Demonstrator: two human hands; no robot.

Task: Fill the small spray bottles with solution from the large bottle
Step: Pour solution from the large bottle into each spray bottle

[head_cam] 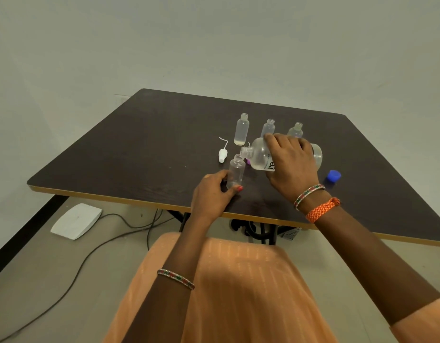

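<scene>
Head view: right hand (292,164) fingers wrap the tipped large bottle (259,157), its mouth just above the small bottle (236,170) held upright by left hand (211,194) fingers on the bench (139,149).

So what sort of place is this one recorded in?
Probably a plain, sparsely furnished room set up for recording, not a lab or kitchen: a dark folding table against bare walls, loose cables and a white box on the tiled floor.

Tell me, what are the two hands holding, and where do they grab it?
The right hand grips the large bottle around its body, tipped sideways. The left hand holds a small bottle near its bottom.
</scene>
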